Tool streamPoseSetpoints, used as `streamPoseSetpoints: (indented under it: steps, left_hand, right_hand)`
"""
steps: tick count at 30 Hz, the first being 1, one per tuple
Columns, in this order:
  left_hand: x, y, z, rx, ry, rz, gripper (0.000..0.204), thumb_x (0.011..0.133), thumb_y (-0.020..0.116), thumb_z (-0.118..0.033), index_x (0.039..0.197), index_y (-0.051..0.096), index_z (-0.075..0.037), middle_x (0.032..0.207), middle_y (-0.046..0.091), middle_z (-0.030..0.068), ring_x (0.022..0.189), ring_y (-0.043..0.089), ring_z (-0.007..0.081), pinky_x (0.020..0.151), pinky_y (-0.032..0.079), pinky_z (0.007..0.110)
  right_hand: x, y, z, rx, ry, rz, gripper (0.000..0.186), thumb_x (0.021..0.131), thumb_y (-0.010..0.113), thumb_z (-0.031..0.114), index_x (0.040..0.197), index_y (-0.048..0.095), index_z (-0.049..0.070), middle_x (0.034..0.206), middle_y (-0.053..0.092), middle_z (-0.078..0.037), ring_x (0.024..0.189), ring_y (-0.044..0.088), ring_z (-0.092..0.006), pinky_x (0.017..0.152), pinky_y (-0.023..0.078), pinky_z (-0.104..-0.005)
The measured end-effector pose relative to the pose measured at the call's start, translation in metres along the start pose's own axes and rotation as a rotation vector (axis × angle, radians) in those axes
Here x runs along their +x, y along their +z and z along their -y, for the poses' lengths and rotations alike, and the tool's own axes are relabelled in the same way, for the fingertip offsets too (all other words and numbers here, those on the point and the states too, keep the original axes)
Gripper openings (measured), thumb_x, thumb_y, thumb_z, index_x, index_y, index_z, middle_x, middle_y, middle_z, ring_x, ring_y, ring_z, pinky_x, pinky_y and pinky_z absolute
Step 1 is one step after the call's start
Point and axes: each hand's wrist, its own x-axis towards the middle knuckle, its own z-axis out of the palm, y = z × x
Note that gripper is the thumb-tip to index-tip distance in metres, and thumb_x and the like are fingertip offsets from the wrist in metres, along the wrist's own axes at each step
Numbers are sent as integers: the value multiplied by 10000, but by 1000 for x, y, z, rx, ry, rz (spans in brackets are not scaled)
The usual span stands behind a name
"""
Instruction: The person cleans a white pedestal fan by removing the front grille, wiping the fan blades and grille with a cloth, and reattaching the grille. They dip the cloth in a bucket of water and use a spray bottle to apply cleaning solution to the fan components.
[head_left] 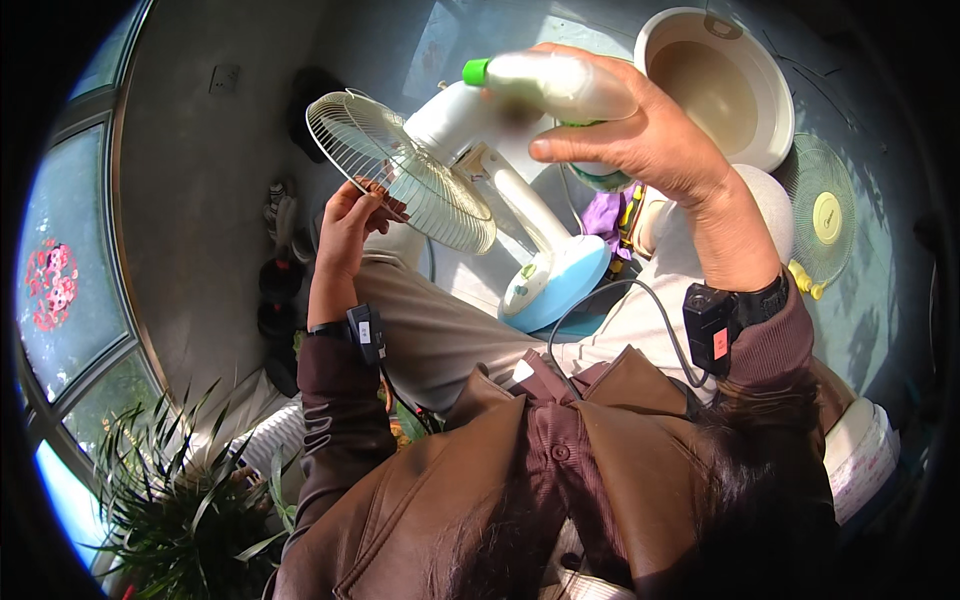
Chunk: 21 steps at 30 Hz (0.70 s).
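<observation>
A white standing fan [535, 205] is in front of me, its head tilted and its pale wire guard [445, 205] facing left. Its base [570, 285] is light blue and white. At the lower left of the guard, the fingers of my left hand [350, 215] are closed on its wire rim. My right hand [660, 130] is wrapped round a spray bottle [550, 85] raised above the fan. The bottle's head is translucent white, with a green nozzle pointing left. Part of its body, with green on it, shows below my fingers.
A large pale basin [785, 110] with cloudy liquid stands at the far right. Nearer is a detached round fan guard [820, 205]. Beside my right leg lie a purple cloth [603, 215] and yellow-handled tools [630, 215]. A leafy plant [190, 490] is at lower left.
</observation>
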Motion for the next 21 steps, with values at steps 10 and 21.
streamPoseSetpoints:
  steps: [10, 21]
  left_hand:
    - [1, -1, 0, -25, 9, 16, 85, 985, 538, -94, 1031, 583, -39, 909, 721, 149, 764, 714, 197, 604, 477, 246]
    - [1, -2, 2, -29, 19, 25, 84, 990, 535, -93, 1034, 581, -39, 900, 722, 144, 767, 718, 195, 602, 468, 241]
  right_hand:
    - [-1, 63, -87, -433, 208, -56, 385, 732, 824, 257, 1053, 690, 92, 943, 720, -144, 893, 693, -264, 806, 525, -382]
    - [-30, 68, -97, -254, 419, -166, 296, 841, 809, 283, 955, 712, 28, 807, 673, -9, 778, 587, -93, 747, 486, -282]
